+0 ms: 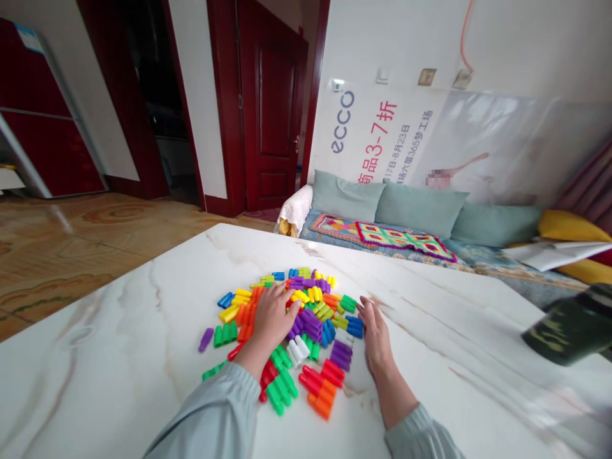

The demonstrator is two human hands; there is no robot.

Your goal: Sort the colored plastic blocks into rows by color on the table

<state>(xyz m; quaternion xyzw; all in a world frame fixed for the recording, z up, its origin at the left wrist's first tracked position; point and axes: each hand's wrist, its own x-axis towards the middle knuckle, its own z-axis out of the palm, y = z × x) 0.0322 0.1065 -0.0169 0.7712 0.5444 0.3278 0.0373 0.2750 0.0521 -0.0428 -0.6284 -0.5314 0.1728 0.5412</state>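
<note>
Low in the centre, we have multicoloured plastic tube-shaped blocks point(312, 324) heaped; our bare left hand point(273, 313), fingers apart, covers some, our open right hand point(375, 328) flanks them, seemingly fencing them in on the white, marble-veined worktop point(157, 344).

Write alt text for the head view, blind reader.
A person's left hand lies over a multicoloured pile of blocks on a veined white table, the right hand at the pile's right edge. Behind are a sofa with green cushions and a dark red door.
</note>
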